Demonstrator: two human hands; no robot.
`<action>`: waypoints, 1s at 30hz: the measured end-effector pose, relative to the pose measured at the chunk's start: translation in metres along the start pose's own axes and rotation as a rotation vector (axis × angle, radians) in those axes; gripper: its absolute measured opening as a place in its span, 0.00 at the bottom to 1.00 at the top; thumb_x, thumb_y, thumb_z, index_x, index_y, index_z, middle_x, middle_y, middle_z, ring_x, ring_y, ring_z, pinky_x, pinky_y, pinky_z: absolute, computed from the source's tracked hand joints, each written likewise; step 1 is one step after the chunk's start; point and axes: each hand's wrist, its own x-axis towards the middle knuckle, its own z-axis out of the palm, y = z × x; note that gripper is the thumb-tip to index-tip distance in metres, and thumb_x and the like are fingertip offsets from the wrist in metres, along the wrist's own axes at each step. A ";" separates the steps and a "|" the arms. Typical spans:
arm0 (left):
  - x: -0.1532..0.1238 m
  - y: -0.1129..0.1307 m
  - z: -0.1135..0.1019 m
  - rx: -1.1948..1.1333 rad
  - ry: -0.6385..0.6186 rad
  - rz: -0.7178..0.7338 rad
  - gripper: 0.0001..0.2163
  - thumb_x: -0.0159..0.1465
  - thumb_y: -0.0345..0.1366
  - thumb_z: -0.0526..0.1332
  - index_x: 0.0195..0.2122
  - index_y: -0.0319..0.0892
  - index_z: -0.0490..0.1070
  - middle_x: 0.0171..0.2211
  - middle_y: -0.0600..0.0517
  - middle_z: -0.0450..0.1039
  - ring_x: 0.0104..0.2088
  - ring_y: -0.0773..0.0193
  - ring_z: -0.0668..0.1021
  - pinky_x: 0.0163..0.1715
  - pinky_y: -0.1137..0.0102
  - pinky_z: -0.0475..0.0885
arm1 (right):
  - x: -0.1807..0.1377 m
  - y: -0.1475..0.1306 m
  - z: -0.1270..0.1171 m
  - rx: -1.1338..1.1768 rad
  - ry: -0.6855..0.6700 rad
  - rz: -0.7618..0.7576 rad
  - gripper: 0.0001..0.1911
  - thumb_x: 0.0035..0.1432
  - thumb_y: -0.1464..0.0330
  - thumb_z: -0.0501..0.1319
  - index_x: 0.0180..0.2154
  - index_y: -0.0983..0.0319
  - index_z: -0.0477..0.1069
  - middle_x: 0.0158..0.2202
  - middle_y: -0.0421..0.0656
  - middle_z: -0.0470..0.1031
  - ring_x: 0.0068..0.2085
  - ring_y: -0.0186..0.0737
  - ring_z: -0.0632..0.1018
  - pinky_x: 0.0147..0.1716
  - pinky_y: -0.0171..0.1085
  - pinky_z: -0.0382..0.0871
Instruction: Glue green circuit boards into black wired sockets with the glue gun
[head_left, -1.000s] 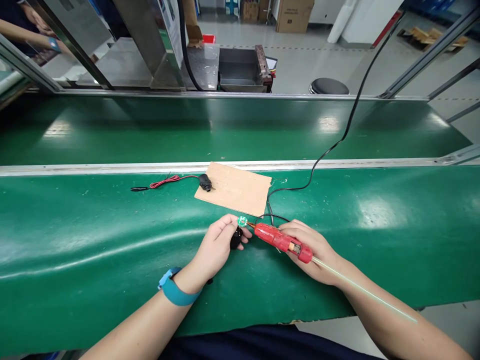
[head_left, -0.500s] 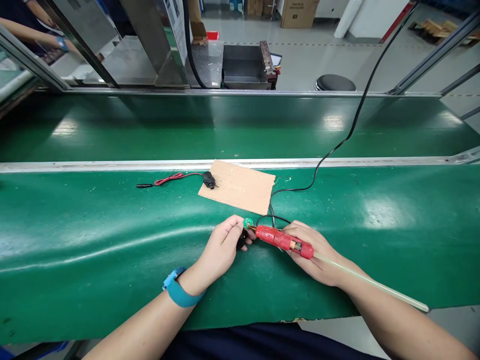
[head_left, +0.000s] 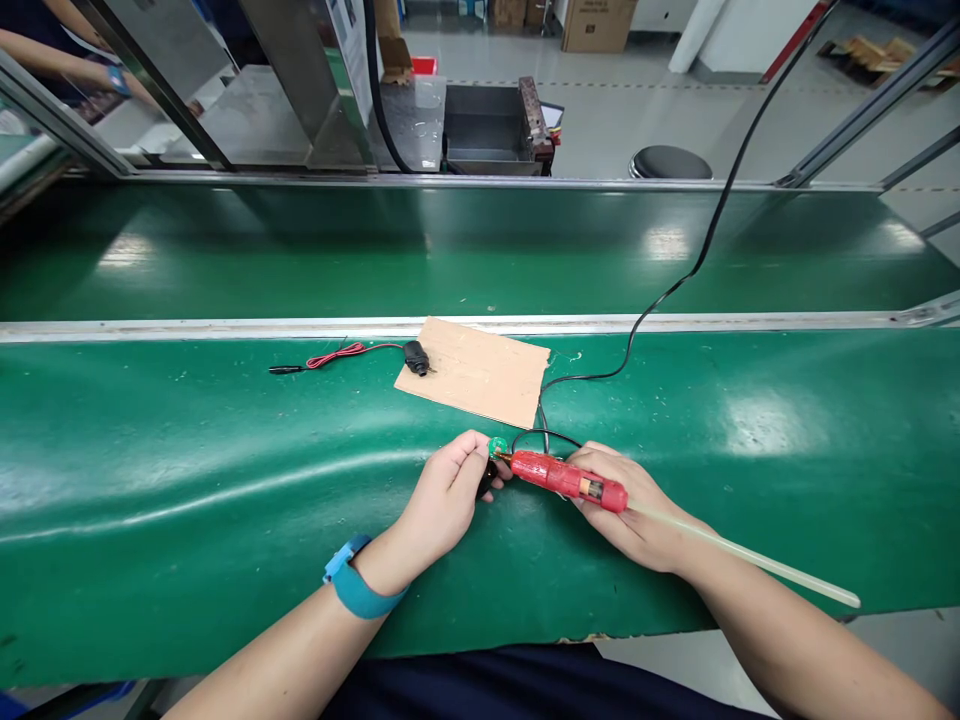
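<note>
My left hand (head_left: 453, 488) pinches a small round green circuit board (head_left: 497, 446). Under the board, a dark part (head_left: 487, 477) shows between my fingers; its kind is mostly hidden. My right hand (head_left: 626, 505) is closed round a red hot glue gun (head_left: 559, 476), its nozzle pointing left and meeting the edge of the board. Whether glue is flowing is too small to see. A long translucent glue stick (head_left: 757, 560) sticks out of the gun's rear, above my right forearm. Beyond my hands lies a piece of cardboard (head_left: 487, 372), with a black connector (head_left: 416, 358) on its left edge.
Red and black wires (head_left: 337, 354) run left from the connector to a black plug. A black power cord (head_left: 667, 290) crosses the green work surface (head_left: 187, 430) from the upper right. Behind the bench stand a stool (head_left: 670, 163) and a person's arm (head_left: 67, 65).
Both hands stay almost still, with the nozzle against the board. The glue stick's rear end has shifted slightly upward, and the view has moved a little.
</note>
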 end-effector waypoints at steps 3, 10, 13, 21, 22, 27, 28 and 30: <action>0.000 0.001 0.001 0.055 0.000 0.021 0.13 0.72 0.42 0.53 0.34 0.42 0.69 0.33 0.49 0.77 0.33 0.63 0.77 0.31 0.70 0.73 | -0.001 0.001 0.001 -0.004 -0.009 0.006 0.03 0.69 0.71 0.52 0.41 0.58 0.63 0.35 0.44 0.70 0.36 0.43 0.69 0.37 0.43 0.66; 0.001 -0.003 0.001 0.094 0.008 0.037 0.13 0.73 0.43 0.52 0.35 0.43 0.67 0.33 0.50 0.76 0.34 0.62 0.77 0.32 0.70 0.73 | -0.002 0.002 0.001 -0.016 -0.009 0.018 0.03 0.70 0.70 0.52 0.40 0.58 0.63 0.35 0.45 0.69 0.36 0.43 0.68 0.36 0.43 0.64; 0.001 -0.004 0.000 0.086 0.013 0.034 0.13 0.73 0.43 0.52 0.35 0.43 0.66 0.33 0.51 0.76 0.34 0.63 0.77 0.32 0.70 0.73 | -0.002 0.002 0.002 -0.015 -0.010 0.016 0.03 0.69 0.71 0.52 0.40 0.59 0.63 0.35 0.44 0.69 0.36 0.43 0.68 0.36 0.43 0.64; 0.000 -0.004 0.000 0.115 0.027 0.061 0.13 0.73 0.43 0.51 0.36 0.42 0.69 0.34 0.50 0.77 0.34 0.63 0.77 0.32 0.69 0.74 | -0.003 0.001 0.002 -0.019 -0.023 0.032 0.03 0.69 0.71 0.52 0.39 0.59 0.62 0.35 0.43 0.68 0.36 0.43 0.67 0.36 0.43 0.63; 0.000 -0.004 0.000 0.118 0.029 0.063 0.13 0.73 0.42 0.51 0.36 0.42 0.69 0.34 0.50 0.77 0.34 0.63 0.77 0.32 0.69 0.74 | -0.003 0.001 0.002 -0.022 -0.025 0.035 0.03 0.69 0.71 0.52 0.39 0.59 0.62 0.35 0.43 0.68 0.36 0.42 0.67 0.36 0.42 0.62; -0.001 -0.005 0.000 0.122 0.034 0.063 0.13 0.74 0.42 0.51 0.37 0.43 0.69 0.34 0.50 0.76 0.34 0.63 0.77 0.32 0.69 0.74 | -0.004 0.000 0.002 -0.030 -0.028 0.038 0.03 0.70 0.71 0.52 0.39 0.59 0.62 0.34 0.43 0.67 0.35 0.42 0.66 0.36 0.42 0.62; -0.001 -0.006 0.000 0.126 0.035 0.062 0.13 0.74 0.42 0.51 0.36 0.43 0.68 0.34 0.51 0.76 0.34 0.63 0.77 0.32 0.69 0.74 | -0.003 0.000 0.002 -0.029 -0.029 0.041 0.03 0.70 0.71 0.52 0.39 0.59 0.62 0.34 0.42 0.67 0.35 0.42 0.66 0.36 0.42 0.61; -0.001 -0.006 0.000 0.139 0.038 0.064 0.13 0.74 0.43 0.51 0.35 0.43 0.67 0.34 0.51 0.76 0.34 0.63 0.77 0.33 0.69 0.74 | -0.004 0.000 0.002 -0.028 -0.026 0.047 0.03 0.70 0.71 0.52 0.39 0.59 0.62 0.34 0.42 0.67 0.35 0.42 0.67 0.36 0.42 0.62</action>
